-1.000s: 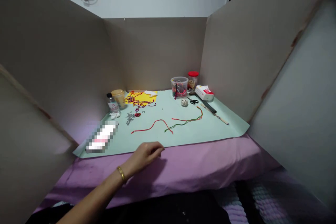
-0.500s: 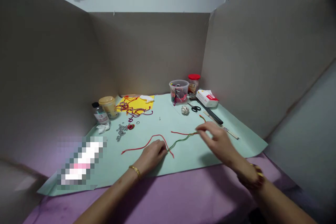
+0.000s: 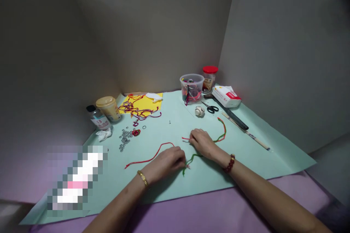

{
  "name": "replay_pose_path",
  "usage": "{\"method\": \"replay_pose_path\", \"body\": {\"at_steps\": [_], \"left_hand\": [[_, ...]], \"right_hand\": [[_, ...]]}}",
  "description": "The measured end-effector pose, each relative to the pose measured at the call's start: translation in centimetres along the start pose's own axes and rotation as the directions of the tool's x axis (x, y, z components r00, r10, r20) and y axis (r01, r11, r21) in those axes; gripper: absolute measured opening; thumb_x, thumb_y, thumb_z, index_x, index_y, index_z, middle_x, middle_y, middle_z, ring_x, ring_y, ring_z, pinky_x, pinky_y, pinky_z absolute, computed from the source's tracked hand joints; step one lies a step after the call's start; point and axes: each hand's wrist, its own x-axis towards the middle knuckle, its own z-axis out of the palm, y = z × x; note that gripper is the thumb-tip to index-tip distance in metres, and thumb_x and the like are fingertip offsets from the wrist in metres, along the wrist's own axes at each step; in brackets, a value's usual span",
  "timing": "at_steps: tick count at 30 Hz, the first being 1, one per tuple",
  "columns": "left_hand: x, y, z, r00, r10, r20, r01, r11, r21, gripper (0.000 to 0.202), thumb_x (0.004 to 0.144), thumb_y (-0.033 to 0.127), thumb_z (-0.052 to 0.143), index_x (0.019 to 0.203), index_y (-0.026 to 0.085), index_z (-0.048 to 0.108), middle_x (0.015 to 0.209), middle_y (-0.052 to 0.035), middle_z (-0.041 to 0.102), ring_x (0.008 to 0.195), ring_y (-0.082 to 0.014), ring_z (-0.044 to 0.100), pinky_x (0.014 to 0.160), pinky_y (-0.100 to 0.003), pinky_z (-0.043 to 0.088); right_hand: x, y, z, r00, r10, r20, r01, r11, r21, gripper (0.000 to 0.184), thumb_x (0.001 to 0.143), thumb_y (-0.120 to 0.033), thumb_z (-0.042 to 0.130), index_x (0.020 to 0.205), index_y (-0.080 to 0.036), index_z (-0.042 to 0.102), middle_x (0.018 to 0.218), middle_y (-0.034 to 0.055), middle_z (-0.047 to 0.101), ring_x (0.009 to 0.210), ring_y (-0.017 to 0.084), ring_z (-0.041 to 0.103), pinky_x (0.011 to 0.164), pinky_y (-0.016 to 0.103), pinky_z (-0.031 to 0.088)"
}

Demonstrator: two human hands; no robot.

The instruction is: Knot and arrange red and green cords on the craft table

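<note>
Your left hand [image 3: 171, 162] is curled closed on the red-and-green cords [image 3: 193, 157], at 8 o'clock from your right hand [image 3: 201, 143], whose fingers press down beside them; whether it grips, you cannot tell. The cords lie mid-sheet on the pale green paper [image 3: 259, 149]. Working the cords looks like the step in hand; the next move calls for a steady pinch. Scissors [image 3: 210, 108] lie at 1 o'clock.

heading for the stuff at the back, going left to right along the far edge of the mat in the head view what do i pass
small bottle → yellow-lidded jar → yellow paper → clear plastic tub → red-lidded jar → tissue packet
</note>
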Motion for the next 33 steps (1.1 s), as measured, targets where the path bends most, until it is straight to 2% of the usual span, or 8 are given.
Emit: {"method": "replay_pose_path", "body": {"at_steps": [2, 5, 12, 17, 21, 25, 28, 33], "left_hand": [[-0.2, -0.5, 0.0, 0.977, -0.142, -0.162, 0.122, 0.984, -0.128, 0.016, 0.091, 0.026, 0.049, 0.086, 0.02, 0.063, 0.077, 0.0008, 0.06, 0.071, -0.0144, 0.052, 0.066, -0.025, 0.038], [-0.2, -1.2, 0.3, 0.838, -0.375, -0.397, 0.191, 0.883, -0.429, 0.024, 0.09, 0.035, 0.052, 0.102, 0.019, 0.065, 0.073, 0.0015, 0.061, 0.066, -0.014, 0.052, 0.063, -0.025, 0.039], [0.3, -1.0, 0.7, 0.673, -0.602, -0.43, -0.026, 0.562, -0.827, 0.028, 0.082, 0.044, 0.064, 0.088, 0.017, 0.063, 0.082, -0.0032, 0.067, 0.058, -0.0101, 0.051, 0.05, -0.02, 0.036], [-0.4, -1.1, 0.9, 0.728, -0.51, -0.458, -0.074, 0.606, -0.792, 0.023, 0.084, 0.04, 0.063, 0.084, 0.018, 0.06, 0.068, 0.002, 0.058, 0.056, -0.0101, 0.05, 0.054, -0.021, 0.04], [-1.0, -1.9, 0.2, 0.625, -0.526, -0.576, -0.107, 0.674, -0.731, 0.025, 0.085, 0.042, 0.063, 0.082, 0.018, 0.059, 0.071, 0.0019, 0.056, 0.06, -0.01, 0.049, 0.057, -0.021, 0.041], [-1.2, -2.6, -0.6, 0.483, -0.667, -0.568, -0.2, 0.547, -0.813, 0.034, 0.087, 0.053, 0.056, 0.08, 0.02, 0.046, 0.068, 0.005, 0.048, 0.052, -0.008, 0.044, 0.052, -0.021, 0.039], [-1.2, -2.0, -0.3, 0.54, -0.668, -0.513, -0.193, 0.494, -0.848, 0.041, 0.085, 0.059, 0.056, 0.079, 0.02, 0.046, 0.067, 0.0044, 0.049, 0.05, -0.0074, 0.041, 0.047, -0.02, 0.035], [-1.1, 0.4, 0.9, 0.716, -0.587, -0.378, -0.181, 0.367, -0.912, 0.04, 0.081, 0.057, 0.065, 0.082, 0.018, 0.054, 0.077, -0.0002, 0.058, 0.054, -0.0064, 0.041, 0.049, -0.019, 0.032]], "right_hand": [[-0.4, -0.7, 0.3, 0.999, -0.019, -0.031, 0.023, 0.993, 0.119, 0.012, 0.09, -0.016, 0.049, 0.08, -0.02, 0.054, 0.079, 0.0014, 0.059, 0.076, 0.017, 0.052, 0.071, 0.028, 0.04], [-1.3, -2.2, 1.1, 0.997, 0.033, -0.074, 0.006, 0.884, 0.467, 0.013, 0.092, -0.024, 0.048, 0.08, -0.021, 0.052, 0.069, -0.0034, 0.053, 0.065, 0.015, 0.047, 0.061, 0.025, 0.038], [-0.9, -4.2, 3.1, 0.988, 0.14, -0.062, -0.036, 0.607, 0.794, 0.023, 0.089, -0.042, 0.056, 0.081, -0.021, 0.051, 0.077, -0.0011, 0.055, 0.066, 0.015, 0.046, 0.061, 0.027, 0.037], [-1.0, -5.4, 4.2, 0.996, 0.072, 0.054, -0.085, 0.562, 0.823, 0.028, 0.093, -0.047, 0.051, 0.082, -0.023, 0.045, 0.069, -0.0035, 0.05, 0.061, 0.015, 0.043, 0.056, 0.027, 0.035], [-2.0, -4.9, 3.5, 0.99, 0.135, 0.045, -0.126, 0.686, 0.716, 0.027, 0.093, -0.046, 0.049, 0.079, -0.023, 0.045, 0.061, -0.0065, 0.039, 0.054, 0.013, 0.035, 0.052, 0.026, 0.029], [-2.3, -3.5, 1.8, 0.995, -0.058, 0.083, 0.005, 0.844, 0.536, 0.024, 0.086, -0.041, 0.059, 0.071, -0.022, 0.055, 0.068, -0.0002, 0.053, 0.065, 0.018, 0.047, 0.059, 0.031, 0.036], [-2.2, -3.5, 1.4, 1.0, -0.022, 0.003, 0.017, 0.817, 0.576, 0.02, 0.086, -0.041, 0.061, 0.078, -0.022, 0.062, 0.086, 0.0054, 0.062, 0.081, 0.023, 0.054, 0.069, 0.033, 0.04], [-2.3, -5.2, 2.8, 0.986, 0.159, 0.052, -0.139, 0.609, 0.781, 0.028, 0.082, -0.047, 0.064, 0.077, -0.021, 0.058, 0.07, 0.0001, 0.055, 0.068, 0.018, 0.049, 0.064, 0.03, 0.039]]}}
